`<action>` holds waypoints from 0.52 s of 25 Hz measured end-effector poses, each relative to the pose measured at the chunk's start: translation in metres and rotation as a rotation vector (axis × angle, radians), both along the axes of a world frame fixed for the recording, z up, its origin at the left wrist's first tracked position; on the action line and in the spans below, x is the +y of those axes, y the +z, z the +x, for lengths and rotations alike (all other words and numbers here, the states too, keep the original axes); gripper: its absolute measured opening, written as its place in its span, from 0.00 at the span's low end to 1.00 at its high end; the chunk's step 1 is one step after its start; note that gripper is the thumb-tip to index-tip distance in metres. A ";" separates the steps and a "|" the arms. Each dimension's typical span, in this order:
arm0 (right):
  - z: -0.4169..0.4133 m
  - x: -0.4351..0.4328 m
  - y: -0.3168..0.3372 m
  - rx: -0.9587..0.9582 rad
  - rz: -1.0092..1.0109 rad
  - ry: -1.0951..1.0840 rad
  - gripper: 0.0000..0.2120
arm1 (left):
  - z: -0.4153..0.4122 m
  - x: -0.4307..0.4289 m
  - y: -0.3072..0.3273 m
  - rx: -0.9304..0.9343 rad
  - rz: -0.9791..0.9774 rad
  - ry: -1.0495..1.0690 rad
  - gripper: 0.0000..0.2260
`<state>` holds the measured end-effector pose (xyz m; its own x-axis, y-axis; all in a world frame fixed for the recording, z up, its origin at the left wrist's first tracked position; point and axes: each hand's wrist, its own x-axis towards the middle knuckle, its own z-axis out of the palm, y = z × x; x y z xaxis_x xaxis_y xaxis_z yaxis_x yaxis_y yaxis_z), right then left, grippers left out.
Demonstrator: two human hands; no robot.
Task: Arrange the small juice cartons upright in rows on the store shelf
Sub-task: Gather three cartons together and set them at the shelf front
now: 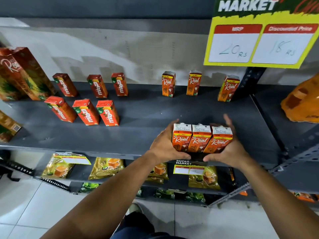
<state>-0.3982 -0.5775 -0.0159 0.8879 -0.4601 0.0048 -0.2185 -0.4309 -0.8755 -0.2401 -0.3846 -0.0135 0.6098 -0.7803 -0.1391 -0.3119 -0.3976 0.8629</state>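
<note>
Three small orange Real juice cartons point(201, 138) stand pressed side by side near the front edge of the grey shelf point(138, 128). My left hand point(164, 144) clasps their left end and my right hand point(229, 147) clasps their right end, thumbs under the front. Three more Real cartons stand upright and spaced apart at the back: one point(168, 84), another point(194, 83) and a third point(228, 88). To the left, several red Maaza cartons point(88, 112) stand upright in two rows of three.
Tall Real juice packs point(25, 73) stand at the shelf's far left. A yellow price sign point(259, 44) hangs at upper right. An orange bag point(303, 102) lies on the neighbouring shelf. Tea packets point(107, 167) fill the shelf below.
</note>
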 end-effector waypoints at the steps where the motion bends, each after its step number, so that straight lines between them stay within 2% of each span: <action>1: -0.008 0.003 0.000 -0.033 0.008 -0.029 0.73 | 0.001 0.004 0.001 0.064 -0.050 -0.027 0.56; 4: -0.049 0.023 -0.012 -0.153 -0.025 -0.204 0.66 | -0.001 0.025 0.003 0.114 -0.195 -0.044 0.59; 5: -0.067 0.035 -0.021 -0.187 -0.079 -0.284 0.60 | -0.004 0.037 0.002 0.080 -0.234 -0.027 0.58; 7: -0.096 0.071 -0.041 -0.250 -0.172 -0.393 0.41 | -0.006 0.070 -0.001 -0.079 -0.317 0.013 0.51; 8: -0.102 0.093 -0.049 -0.268 -0.210 -0.381 0.30 | 0.000 0.091 -0.002 -0.180 -0.370 0.053 0.47; 10: -0.080 0.135 -0.047 -0.297 -0.274 -0.180 0.14 | 0.030 0.139 0.000 -0.373 -0.515 0.206 0.43; 11: -0.058 0.153 -0.039 -0.296 -0.325 -0.069 0.10 | 0.052 0.163 0.002 -0.466 -0.590 0.320 0.42; 13: 0.007 0.180 -0.021 -0.319 -0.370 0.085 0.13 | 0.111 0.210 0.008 -0.593 -0.689 0.584 0.43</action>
<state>-0.3913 -0.3973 -0.0366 0.8499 -0.3019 0.4319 0.0849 -0.7304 -0.6777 -0.1295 -0.1745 -0.0053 0.7388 -0.1448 0.6581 -0.6730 -0.1071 0.7319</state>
